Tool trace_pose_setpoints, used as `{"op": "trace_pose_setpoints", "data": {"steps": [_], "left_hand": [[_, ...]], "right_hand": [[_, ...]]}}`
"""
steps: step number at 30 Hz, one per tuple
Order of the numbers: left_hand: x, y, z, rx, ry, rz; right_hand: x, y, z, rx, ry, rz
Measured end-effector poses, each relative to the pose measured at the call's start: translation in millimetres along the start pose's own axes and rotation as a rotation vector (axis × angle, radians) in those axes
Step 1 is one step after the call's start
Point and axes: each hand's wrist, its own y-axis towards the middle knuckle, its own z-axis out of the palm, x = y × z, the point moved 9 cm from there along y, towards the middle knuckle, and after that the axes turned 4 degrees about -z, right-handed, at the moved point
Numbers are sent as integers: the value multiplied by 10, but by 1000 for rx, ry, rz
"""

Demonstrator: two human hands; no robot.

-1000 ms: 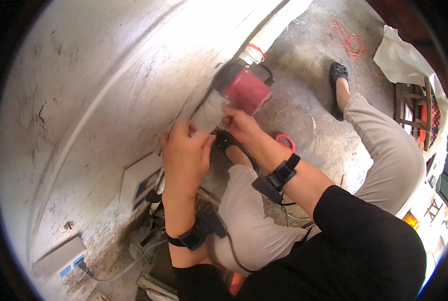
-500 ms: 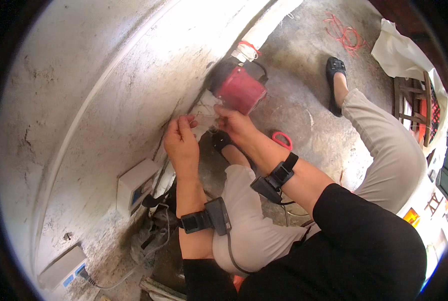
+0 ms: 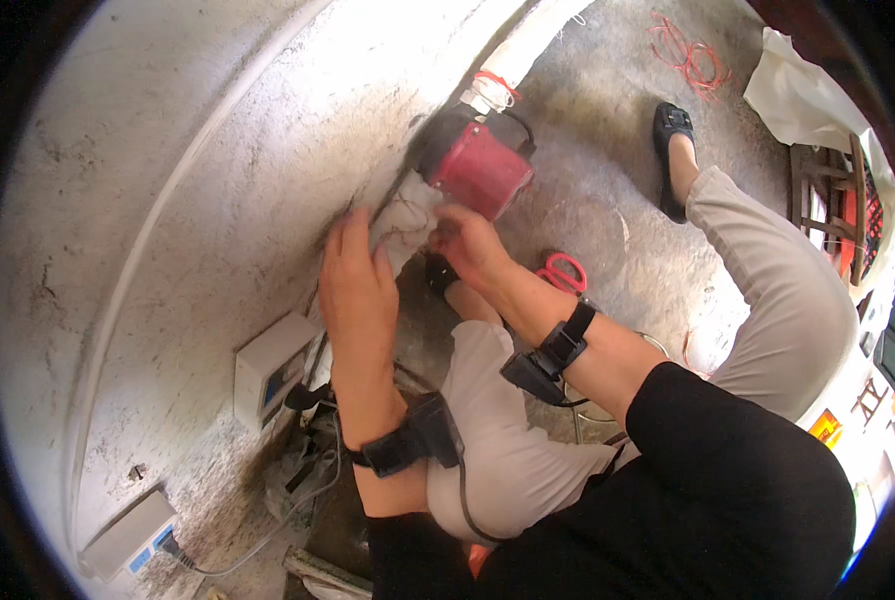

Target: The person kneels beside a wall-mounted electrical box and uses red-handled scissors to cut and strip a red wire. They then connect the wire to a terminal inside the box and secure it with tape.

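Note:
A white-wrapped piece of pipe (image 3: 403,220) slants down from a red pump motor (image 3: 484,172) beside the wall. A thin reddish string (image 3: 399,236) lies across the wrapping. My left hand (image 3: 357,275) is on the pipe's wall side, its fingers stretched upward and the tips close to the wrapping. On the other side, just below the motor, my right hand (image 3: 470,245) has its fingers curled together; what they pinch is hidden and slightly blurred. Red-handled scissors (image 3: 561,272) lie on the floor beside my right forearm.
A white box (image 3: 267,370) and a socket with a plug (image 3: 137,535) are fixed on the wall at left. Red string (image 3: 695,68) lies loose on the far floor. A wooden stool (image 3: 829,205) with white cloth stands at right.
My left hand has turned and straightened its fingers, going from a pinch to a stretched hand beside the pipe. My right hand has stayed near the motor, its fingers curling in.

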Motion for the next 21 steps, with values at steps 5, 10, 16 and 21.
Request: {"op": "trace_pose_setpoints", "data": {"steps": [5,10,16,21], "left_hand": [[197,149,652,115,-199,-161],[244,104,787,-2,-85,-162],[175,113,811,-31,133,-131],[192,114,881,13,233,-165]], "right_hand": [[-24,57,-29,29,-32,-9],[-67,68,-12,98,-28,28],[-34,53,-42,60,-32,6],[-9,0,-33,-4,-26,4]]}}
